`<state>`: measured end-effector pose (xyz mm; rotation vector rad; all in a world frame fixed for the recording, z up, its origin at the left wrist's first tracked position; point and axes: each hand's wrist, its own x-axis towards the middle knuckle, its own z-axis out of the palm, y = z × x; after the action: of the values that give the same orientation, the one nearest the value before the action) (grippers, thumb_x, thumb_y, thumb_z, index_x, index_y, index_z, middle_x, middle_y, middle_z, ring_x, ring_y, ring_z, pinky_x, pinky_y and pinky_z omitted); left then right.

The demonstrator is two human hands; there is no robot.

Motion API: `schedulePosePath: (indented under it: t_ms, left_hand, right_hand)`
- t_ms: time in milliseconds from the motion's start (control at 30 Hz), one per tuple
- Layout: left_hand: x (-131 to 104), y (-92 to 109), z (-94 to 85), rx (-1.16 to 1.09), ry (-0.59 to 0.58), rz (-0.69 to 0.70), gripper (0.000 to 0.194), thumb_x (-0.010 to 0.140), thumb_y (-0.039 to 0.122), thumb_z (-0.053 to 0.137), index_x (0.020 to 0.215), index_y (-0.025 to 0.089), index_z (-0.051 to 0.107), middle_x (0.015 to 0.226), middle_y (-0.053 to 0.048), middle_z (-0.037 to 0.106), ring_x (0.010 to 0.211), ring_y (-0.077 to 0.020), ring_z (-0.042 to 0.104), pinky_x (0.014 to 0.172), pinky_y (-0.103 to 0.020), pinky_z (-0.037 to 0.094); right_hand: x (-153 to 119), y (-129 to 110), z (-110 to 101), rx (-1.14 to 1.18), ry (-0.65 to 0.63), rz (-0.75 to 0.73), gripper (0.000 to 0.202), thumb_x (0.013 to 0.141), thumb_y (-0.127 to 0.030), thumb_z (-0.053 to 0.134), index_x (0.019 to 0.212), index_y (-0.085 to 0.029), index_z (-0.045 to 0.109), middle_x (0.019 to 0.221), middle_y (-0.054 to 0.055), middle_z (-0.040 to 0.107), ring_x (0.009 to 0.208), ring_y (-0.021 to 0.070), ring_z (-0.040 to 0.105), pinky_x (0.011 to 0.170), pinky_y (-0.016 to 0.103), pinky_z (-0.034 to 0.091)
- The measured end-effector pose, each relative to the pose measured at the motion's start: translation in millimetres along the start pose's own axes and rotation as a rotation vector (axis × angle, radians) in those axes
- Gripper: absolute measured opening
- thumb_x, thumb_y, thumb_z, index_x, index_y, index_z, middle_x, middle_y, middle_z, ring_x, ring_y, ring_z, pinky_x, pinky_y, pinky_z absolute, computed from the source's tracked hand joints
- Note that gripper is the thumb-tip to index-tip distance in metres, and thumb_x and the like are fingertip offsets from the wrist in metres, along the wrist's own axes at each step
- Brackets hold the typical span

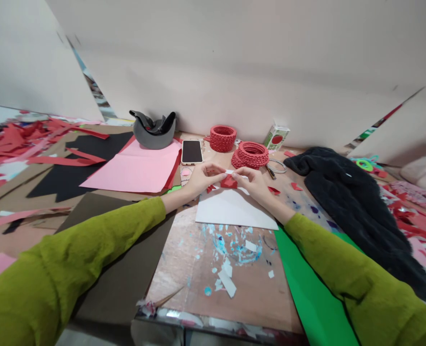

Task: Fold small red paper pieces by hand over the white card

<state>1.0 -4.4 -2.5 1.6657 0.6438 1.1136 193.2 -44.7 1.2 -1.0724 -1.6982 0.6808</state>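
With left hand point(209, 179) and right hand point(252, 182), gripping a small red paper piece point(229, 182) by the fingertips, over the far edge of a white sheet point(234, 211) on the bench point(184, 250). Farther out, facing red rings point(223, 142) and a phone point(192, 152).

Pale wall point(234, 72) — paint-flecked wooden table point(177, 259).

Red paper point(229, 182) looks matt, the black cloth point(337, 185) plush.
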Motion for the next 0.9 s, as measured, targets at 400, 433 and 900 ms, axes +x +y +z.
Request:
schedulePosePath:
  t_ms: [400, 433, 900]
  left_hand:
    - [-0.4, 0.3, 0.5, -0.056, -0.014, -0.033, 0.029, 0.071, 0.035, 0.073, 0.088, 0.012, 0.067, 0.087, -0.008, 0.069, 0.076, -0.0155, 0.065, 0.066, -0.025, 0.053]
    - [0.1, -0.2, 0.3, -0.062, -0.002, -0.037, 0.03, 0.07, 0.034, 0.074, 0.089, 0.012, 0.067, 0.088, -0.008, 0.069, 0.076, -0.0151, 0.065, 0.066, -0.025, 0.052]
    - [0.7, 3.2, 0.0, -0.126, 0.0, -0.107, 0.032, 0.068, 0.03, 0.076, 0.093, 0.012, 0.065, 0.084, -0.007, 0.071, 0.072, -0.014, 0.066, 0.065, -0.025, 0.05]
  right_hand:
    - [-1.9, -7.9, 3.0, -0.186, 0.043, -0.101, 0.015, 0.085, -0.031, 0.059, 0.08, -0.018, 0.063, 0.079, 0.003, 0.067, 0.076, 0.0174, 0.061, 0.073, 0.03, 0.046]
    - [-2.3, -8.3, 2.9, -0.194, 0.065, -0.112, 0.014, 0.086, -0.029, 0.058, 0.082, -0.018, 0.064, 0.081, 0.003, 0.067, 0.077, 0.0174, 0.061, 0.074, 0.03, 0.046]
    - [-6.6, -10.7, 3.1, -0.159, 0.11, -0.27, 0.007, 0.082, -0.019, 0.061, 0.081, -0.023, 0.067, 0.09, 0.004, 0.064, 0.09, 0.0214, 0.06, 0.086, 0.039, 0.047]
